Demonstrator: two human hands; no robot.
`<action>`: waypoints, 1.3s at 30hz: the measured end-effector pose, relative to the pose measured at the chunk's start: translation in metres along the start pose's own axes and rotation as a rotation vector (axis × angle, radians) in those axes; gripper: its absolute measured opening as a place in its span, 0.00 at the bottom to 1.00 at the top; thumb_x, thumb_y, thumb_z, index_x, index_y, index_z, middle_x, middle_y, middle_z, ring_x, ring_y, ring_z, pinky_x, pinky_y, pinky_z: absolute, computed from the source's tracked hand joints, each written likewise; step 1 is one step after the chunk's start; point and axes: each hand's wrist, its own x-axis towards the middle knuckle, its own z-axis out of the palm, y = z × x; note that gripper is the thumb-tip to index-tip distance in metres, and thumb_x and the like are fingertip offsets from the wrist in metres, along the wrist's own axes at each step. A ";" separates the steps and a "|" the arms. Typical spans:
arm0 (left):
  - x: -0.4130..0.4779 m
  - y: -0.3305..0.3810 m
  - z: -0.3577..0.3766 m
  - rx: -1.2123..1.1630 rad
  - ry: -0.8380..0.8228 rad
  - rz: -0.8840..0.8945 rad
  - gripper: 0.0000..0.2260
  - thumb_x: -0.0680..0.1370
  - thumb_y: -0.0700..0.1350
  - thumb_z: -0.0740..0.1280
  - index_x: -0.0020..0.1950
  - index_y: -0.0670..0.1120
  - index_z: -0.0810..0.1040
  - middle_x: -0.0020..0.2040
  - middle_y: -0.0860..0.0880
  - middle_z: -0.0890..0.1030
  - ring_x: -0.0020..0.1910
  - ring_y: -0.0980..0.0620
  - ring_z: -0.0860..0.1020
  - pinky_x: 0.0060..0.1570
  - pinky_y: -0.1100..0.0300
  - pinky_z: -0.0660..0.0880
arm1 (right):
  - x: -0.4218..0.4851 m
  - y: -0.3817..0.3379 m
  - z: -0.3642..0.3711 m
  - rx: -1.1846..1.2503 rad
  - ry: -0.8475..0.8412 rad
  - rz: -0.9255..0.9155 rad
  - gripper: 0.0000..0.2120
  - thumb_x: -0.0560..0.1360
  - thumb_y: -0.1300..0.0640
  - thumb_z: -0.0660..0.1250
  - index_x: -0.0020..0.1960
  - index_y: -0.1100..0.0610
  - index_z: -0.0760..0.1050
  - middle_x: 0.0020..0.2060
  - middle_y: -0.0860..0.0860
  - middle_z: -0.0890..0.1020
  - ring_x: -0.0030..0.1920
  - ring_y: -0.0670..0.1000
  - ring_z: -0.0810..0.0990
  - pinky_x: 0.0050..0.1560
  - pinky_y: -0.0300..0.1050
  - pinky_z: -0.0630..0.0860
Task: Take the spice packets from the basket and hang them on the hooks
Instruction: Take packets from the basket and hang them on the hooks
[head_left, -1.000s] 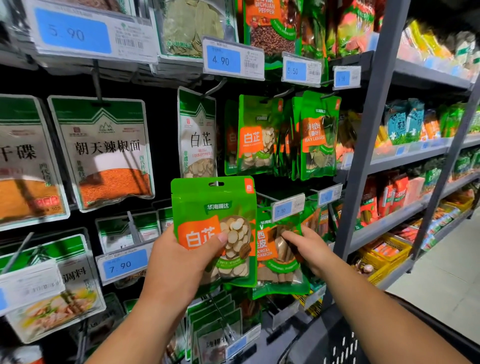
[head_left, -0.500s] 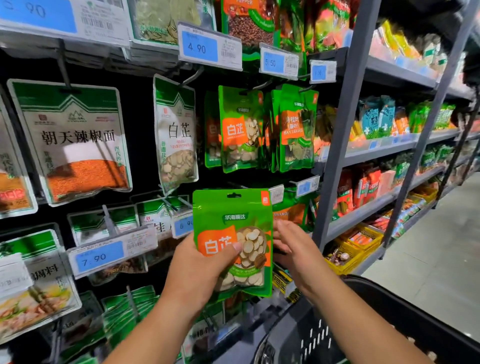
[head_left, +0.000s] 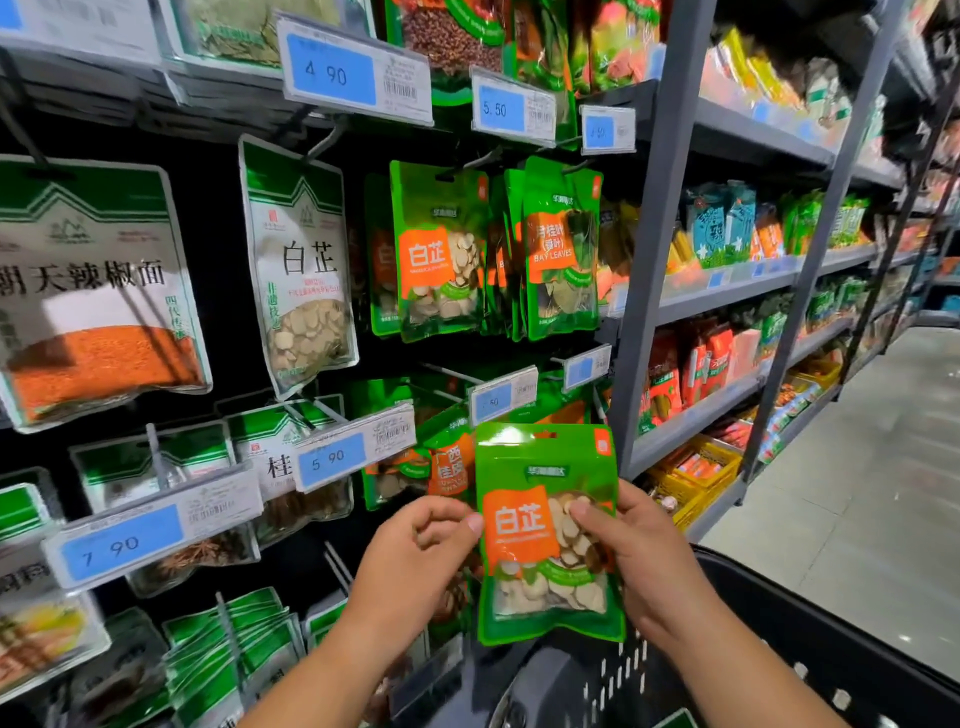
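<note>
between both thumbs, a green packet (head_left: 545, 540) marked 白芷 on orange; right hand (head_left: 644, 556) grips its right side — thumb on front, fingers round the edge; left hand (head_left: 410, 561), fingers curled, pinches the left edge; up-left of the fingertips, a price tag (head_left: 353, 457) reads 5 90

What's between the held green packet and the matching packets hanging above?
Head view: above the held packet, a blue price tag, cinnamon packets behind it.

Head-worn wide view faces forward and down, close to the hooks (head_left: 323, 147), aisle floor (head_left: 857, 493) receding right.
</note>
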 end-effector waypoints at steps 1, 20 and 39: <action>0.007 -0.008 -0.003 0.050 0.029 -0.013 0.04 0.78 0.50 0.73 0.48 0.50 0.83 0.39 0.42 0.82 0.39 0.52 0.77 0.39 0.67 0.72 | 0.002 0.000 -0.008 0.008 0.015 0.004 0.16 0.72 0.63 0.71 0.59 0.63 0.80 0.51 0.64 0.86 0.50 0.63 0.87 0.54 0.58 0.82; 0.116 -0.004 -0.008 0.313 0.110 -0.246 0.24 0.65 0.63 0.81 0.53 0.53 0.79 0.58 0.46 0.84 0.56 0.44 0.82 0.63 0.50 0.76 | 0.056 0.020 -0.020 0.011 0.006 -0.013 0.17 0.71 0.63 0.71 0.59 0.62 0.81 0.51 0.62 0.87 0.49 0.59 0.87 0.44 0.48 0.83; 0.107 -0.039 -0.029 0.467 0.268 -0.172 0.38 0.67 0.76 0.68 0.69 0.54 0.75 0.67 0.50 0.80 0.65 0.45 0.79 0.68 0.46 0.74 | 0.038 0.006 -0.004 -0.068 -0.024 -0.035 0.11 0.76 0.69 0.68 0.57 0.62 0.81 0.50 0.62 0.87 0.49 0.59 0.87 0.47 0.50 0.84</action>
